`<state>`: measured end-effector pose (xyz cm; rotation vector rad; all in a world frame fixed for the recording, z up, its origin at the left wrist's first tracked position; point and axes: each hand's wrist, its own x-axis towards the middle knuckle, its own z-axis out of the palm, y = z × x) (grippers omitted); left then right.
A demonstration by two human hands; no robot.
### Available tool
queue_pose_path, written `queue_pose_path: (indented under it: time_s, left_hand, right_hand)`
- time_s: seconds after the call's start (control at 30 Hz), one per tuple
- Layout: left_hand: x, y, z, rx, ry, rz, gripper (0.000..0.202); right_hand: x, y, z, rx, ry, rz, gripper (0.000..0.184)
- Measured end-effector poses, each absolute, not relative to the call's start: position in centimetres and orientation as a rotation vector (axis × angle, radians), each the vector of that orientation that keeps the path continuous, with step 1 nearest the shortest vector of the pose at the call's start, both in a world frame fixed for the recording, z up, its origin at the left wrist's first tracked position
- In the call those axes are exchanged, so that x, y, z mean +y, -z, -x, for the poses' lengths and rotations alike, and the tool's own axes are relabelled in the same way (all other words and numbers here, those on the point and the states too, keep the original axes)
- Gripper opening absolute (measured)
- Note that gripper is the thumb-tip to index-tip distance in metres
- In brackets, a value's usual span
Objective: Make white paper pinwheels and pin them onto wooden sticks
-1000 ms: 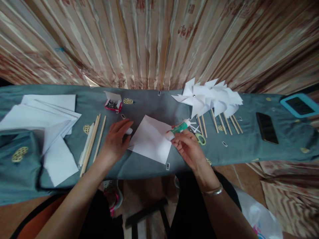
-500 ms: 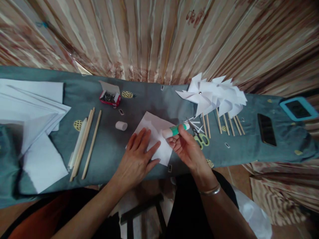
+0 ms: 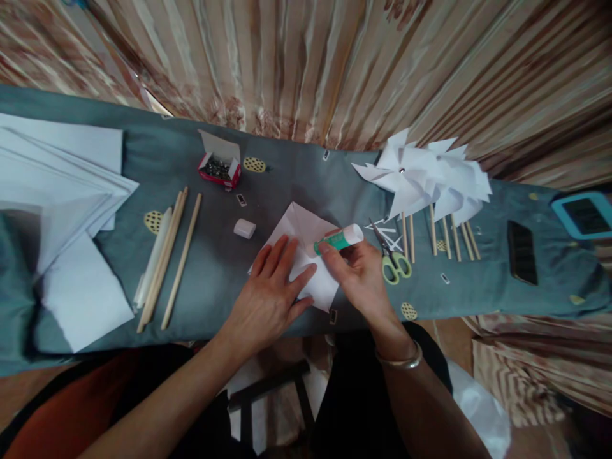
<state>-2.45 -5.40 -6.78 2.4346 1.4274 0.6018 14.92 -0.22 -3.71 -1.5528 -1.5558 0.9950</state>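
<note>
A creased square of white paper [image 3: 306, 220] lies on the cloth in front of me. My left hand [image 3: 268, 293] rests flat on its left part, fingers spread. In my right hand [image 3: 358, 274] is a green and white glue stick [image 3: 340, 240], tilted over the paper; its lower tip is close to the sheet, and I cannot tell if it touches. The white glue cap [image 3: 245, 228] lies apart, left of the paper. Scissors with light green handles [image 3: 396, 268] lie beyond my right hand, beside thin paper strips [image 3: 389, 236].
White paper pinwheels [image 3: 421, 172] on wooden sticks overlap at the back right. A red box of metal pins [image 3: 220, 168] stands open at the back. Wooden sticks [image 3: 182, 261] and stacked paper [image 3: 71, 191] lie left. A phone [image 3: 522, 252] and a blue-framed device [image 3: 583, 213] lie right.
My right hand has turned the glue stick, so its white end now points up and right and its other end down to the paper. The view has shifted slightly.
</note>
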Motion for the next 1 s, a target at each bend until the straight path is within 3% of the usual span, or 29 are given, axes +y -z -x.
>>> queue_pose_path:
  time_s: [0.23,1.0]
  left_hand:
    - [-5.5,6.9,2.4,1.428,-0.612,-2.414,0.049]
    - [-5.4,6.6,2.3,1.452,-0.531,-2.477,0.052]
  right_hand:
    - [0.1,3.9,-14.9,-1.689,-0.835,1.638,0.028]
    - [0.0,4.0,-13.9,-1.824,-0.790,1.544,0.026]
